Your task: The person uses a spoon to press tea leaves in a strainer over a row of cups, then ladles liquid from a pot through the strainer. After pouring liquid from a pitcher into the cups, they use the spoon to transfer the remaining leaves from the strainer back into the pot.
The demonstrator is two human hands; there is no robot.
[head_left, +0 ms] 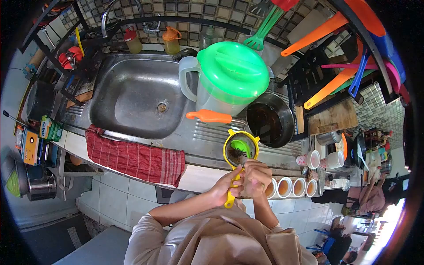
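A yellow-rimmed strainer is held over the counter's front edge, its yellow handle pointing toward my body. My left hand is closed around that handle. Dark wet bits like tea leaves lie in the mesh, beside a bright green rounded piece. Close to the strainer's right rim, my right hand is curled with its fingers closed; what it holds is hidden. Behind the strainer stands a steel pot with dark liquid in it. Several white cups of orange-brown liquid line the edge to the right.
A large clear pitcher with a green lid and an orange-handled utensil stand behind. Left is a steel sink, with a red cloth over its edge. Hanging utensils crowd the upper right. A person is far right.
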